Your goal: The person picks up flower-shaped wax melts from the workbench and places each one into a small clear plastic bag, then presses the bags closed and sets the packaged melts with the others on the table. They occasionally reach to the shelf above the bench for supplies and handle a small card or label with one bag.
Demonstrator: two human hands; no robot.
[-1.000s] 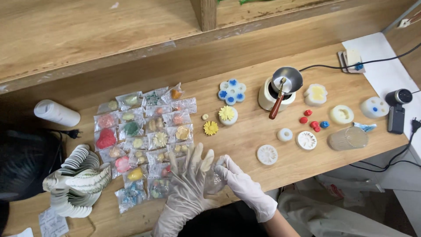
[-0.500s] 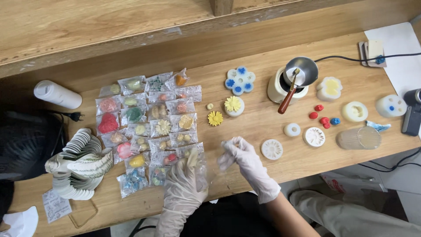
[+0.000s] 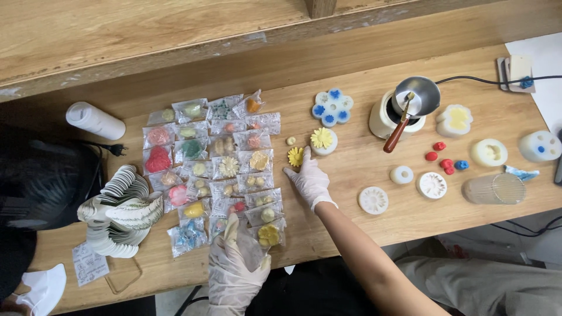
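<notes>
My right hand [image 3: 309, 178], in a white glove, lies flat on the wooden table [image 3: 351, 234] with its fingers spread. Its fingertips are right beside a small yellow flower piece [image 3: 295, 155]. Just past that stands a white mould with a yellow flower [image 3: 322, 140]. My left hand [image 3: 234, 272], also gloved, is at the table's near edge and holds a small clear bag [image 3: 253, 251]. It is next to rows of several clear bags with coloured shapes [image 3: 222, 164].
A small melting pot with a wooden-handled spoon [image 3: 410, 102] stands right of centre beside a blue-flower mould [image 3: 332, 107]. Red and blue pieces [image 3: 445, 159], round white moulds [image 3: 432, 185] and a clear cup on its side [image 3: 494, 188] lie right. A fan of cards [image 3: 120, 213] lies left.
My hands have come apart. The right one left the bag and reached forward to the yellow flower piece, while the left one dropped back toward the near edge with the bag.
</notes>
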